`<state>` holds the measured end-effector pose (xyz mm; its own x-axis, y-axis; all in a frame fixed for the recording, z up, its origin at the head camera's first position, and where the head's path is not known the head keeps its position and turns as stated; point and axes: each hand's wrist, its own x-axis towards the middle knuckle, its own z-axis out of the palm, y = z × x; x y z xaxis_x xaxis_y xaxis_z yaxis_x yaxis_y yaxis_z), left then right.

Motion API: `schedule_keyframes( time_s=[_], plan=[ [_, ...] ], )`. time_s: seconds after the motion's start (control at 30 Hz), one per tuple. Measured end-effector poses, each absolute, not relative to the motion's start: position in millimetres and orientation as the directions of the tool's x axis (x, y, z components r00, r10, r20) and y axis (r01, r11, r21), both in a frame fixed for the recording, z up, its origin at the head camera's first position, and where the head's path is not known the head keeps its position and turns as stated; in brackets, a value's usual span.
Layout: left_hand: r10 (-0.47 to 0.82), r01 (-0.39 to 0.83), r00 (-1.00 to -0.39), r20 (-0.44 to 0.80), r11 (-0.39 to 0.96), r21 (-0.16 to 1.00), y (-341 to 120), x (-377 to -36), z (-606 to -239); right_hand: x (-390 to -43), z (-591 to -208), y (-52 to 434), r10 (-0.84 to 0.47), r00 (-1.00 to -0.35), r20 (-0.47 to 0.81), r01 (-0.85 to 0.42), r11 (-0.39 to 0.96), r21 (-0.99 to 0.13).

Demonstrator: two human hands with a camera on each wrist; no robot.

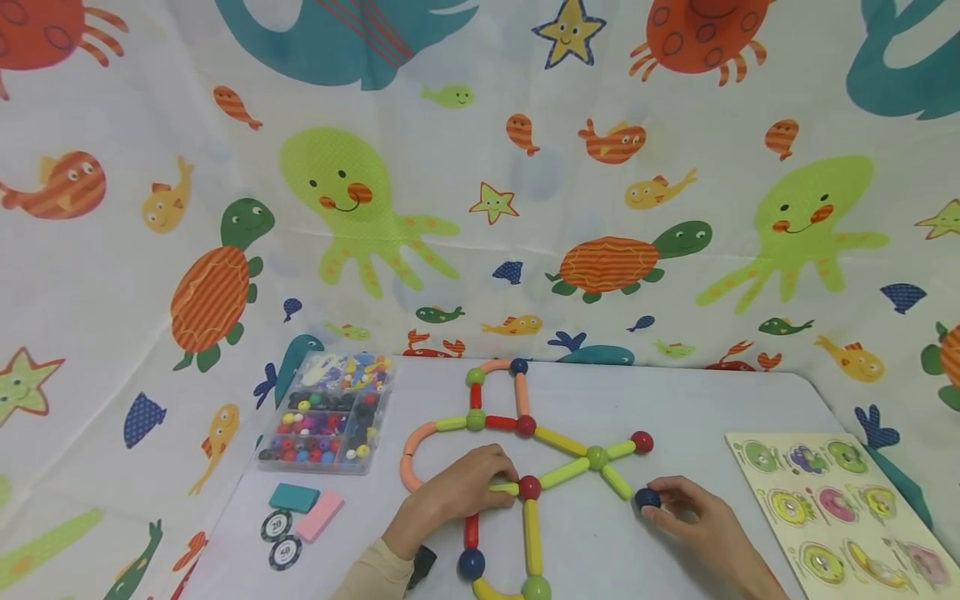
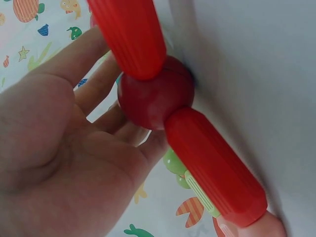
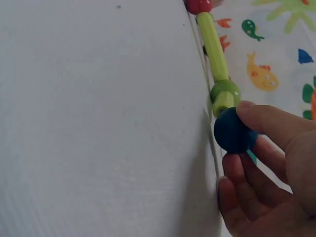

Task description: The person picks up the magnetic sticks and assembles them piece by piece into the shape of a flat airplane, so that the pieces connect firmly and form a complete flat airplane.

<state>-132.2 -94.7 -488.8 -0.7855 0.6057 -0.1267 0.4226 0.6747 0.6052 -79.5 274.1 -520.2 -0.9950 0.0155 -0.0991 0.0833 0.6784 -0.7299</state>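
Note:
My right hand (image 1: 693, 521) pinches a dark blue ball (image 1: 647, 498) between thumb and fingers. The ball is just beside the free end of a light green stick (image 1: 617, 482), which runs from a green ball (image 1: 597, 457). My left hand (image 1: 471, 483) reaches over the ball-and-stick figure, its fingers about a short light green stick (image 1: 504, 488) beside a red ball (image 1: 529, 487). In the left wrist view, another red ball (image 2: 155, 96) with two red sticks (image 2: 217, 168) stands in front of the fingers and hides the fingertips.
A divided bead box (image 1: 322, 412) lies at the back left. Nearer are a teal block (image 1: 295, 497), a pink block (image 1: 320, 515) and two round chips (image 1: 277, 526). A fruit puzzle board (image 1: 832, 504) lies at the right. A sea-animal cloth (image 1: 480, 192) hangs behind the table.

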Motion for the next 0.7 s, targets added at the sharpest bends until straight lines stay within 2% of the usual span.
schedule_keyframes(
  time_s=[0.7],
  plan=[
    [0.604, 0.418, -0.785, -0.135, 0.678, 0.605, -94.5, -132.2, -488.1, -77.9, -526.1, 262.8, -0.015, -1.0, -0.025, 0.006, 0.732, -0.681]
  ],
)
